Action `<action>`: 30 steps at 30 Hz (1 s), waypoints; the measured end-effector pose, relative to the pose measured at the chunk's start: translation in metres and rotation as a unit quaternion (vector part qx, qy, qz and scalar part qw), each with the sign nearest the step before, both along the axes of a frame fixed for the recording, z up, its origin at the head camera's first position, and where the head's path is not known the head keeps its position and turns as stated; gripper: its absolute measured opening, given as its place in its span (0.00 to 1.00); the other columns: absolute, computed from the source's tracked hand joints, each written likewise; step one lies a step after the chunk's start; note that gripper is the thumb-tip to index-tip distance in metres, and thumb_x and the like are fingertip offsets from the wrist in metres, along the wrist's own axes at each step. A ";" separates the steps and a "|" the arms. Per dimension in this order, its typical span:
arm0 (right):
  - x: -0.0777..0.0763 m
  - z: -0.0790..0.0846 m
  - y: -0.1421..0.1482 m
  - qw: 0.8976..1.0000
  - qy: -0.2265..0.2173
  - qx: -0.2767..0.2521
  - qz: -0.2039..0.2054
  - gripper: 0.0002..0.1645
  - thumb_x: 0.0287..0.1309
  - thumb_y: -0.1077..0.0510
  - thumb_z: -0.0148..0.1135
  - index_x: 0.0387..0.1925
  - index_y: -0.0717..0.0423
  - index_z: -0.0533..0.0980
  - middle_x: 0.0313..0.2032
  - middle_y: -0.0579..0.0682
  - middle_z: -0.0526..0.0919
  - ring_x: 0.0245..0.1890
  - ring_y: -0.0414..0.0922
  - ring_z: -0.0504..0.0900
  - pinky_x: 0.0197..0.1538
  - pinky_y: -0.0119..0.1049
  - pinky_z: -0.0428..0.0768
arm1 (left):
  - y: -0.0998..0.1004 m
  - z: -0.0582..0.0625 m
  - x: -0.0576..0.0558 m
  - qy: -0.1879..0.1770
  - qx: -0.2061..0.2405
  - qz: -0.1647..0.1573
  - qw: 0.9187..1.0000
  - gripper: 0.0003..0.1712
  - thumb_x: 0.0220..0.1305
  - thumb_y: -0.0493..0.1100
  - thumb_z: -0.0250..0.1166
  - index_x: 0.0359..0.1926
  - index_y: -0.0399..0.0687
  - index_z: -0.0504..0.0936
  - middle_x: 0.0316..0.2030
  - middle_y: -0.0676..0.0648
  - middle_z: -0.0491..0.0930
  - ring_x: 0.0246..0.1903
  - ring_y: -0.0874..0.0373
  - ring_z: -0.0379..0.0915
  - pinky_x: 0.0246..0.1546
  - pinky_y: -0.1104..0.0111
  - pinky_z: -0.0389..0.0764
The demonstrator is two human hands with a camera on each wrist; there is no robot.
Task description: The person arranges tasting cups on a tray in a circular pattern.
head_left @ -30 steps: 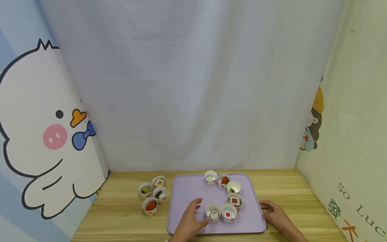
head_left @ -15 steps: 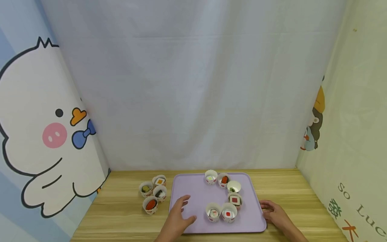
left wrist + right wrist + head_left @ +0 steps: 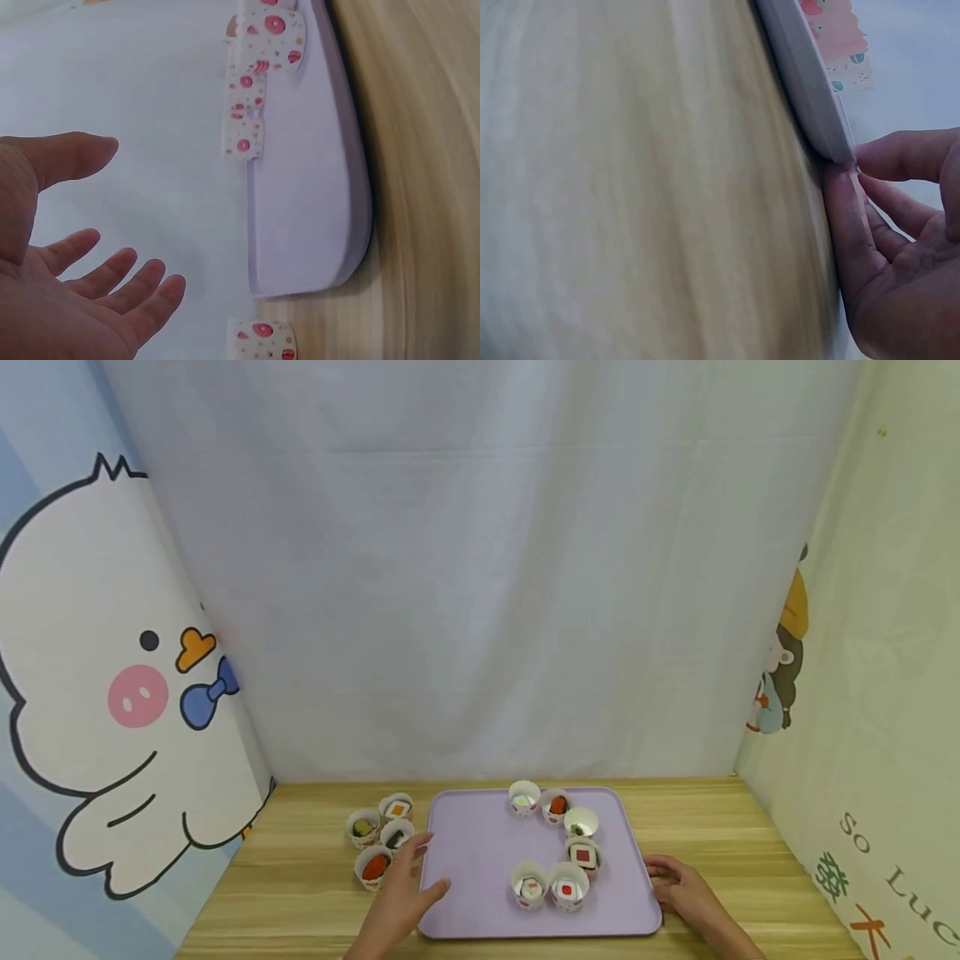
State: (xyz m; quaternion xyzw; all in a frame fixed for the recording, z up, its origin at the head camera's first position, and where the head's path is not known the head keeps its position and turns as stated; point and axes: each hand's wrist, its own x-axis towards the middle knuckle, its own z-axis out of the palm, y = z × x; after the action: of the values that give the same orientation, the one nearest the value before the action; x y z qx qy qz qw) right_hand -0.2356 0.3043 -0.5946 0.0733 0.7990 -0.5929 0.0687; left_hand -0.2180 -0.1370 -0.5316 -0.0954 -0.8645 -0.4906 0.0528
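Observation:
My left hand [image 3: 395,897] hovers over the left rim of the lilac tray [image 3: 472,835], thumb spread and fingers empty. Just beyond its fingertips stands a paper cup holding an orange-red piece [image 3: 376,867], partly hidden by the hand. In the left wrist view the palm and loosely bent fingers [image 3: 154,289] touch nothing. At the tray's right edge my right hand [image 3: 682,893] pinches the rim, thumb on top and a finger beneath, as the right wrist view shows. Several patterned paper cups with small sushi pieces form a curve on the tray, including a white cup [image 3: 529,887] nearest the left hand.
Left of the tray, several more filled cups cluster on the wooden table [image 3: 285,877], among them one with an orange-topped piece [image 3: 396,810]. A white curtain [image 3: 480,610] hangs behind the table. Printed cloths stand at both sides.
My left hand has moved left, away from the front cups on the tray toward the cup cluster at the left. The right hand and the cups have stayed put.

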 end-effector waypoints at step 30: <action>0.000 0.000 -0.001 1.000 0.002 0.007 -0.006 0.35 0.47 0.74 0.56 0.62 0.74 0.66 0.51 0.64 0.77 0.39 0.46 0.79 0.37 0.40 0.83 | -0.061 -0.019 -0.032 -0.018 -0.028 0.098 0.995 0.42 0.55 0.41 0.72 0.68 0.42 0.64 0.66 0.32 0.68 0.63 0.34 0.67 0.59 0.41 0.70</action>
State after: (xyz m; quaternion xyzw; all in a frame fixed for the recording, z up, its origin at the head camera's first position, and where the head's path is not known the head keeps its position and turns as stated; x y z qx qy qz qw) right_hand -0.2359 0.3035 -0.5950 0.0778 0.8027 -0.5880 0.0630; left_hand -0.2497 -0.1978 -0.5501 -0.0028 -0.8841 -0.4601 0.0821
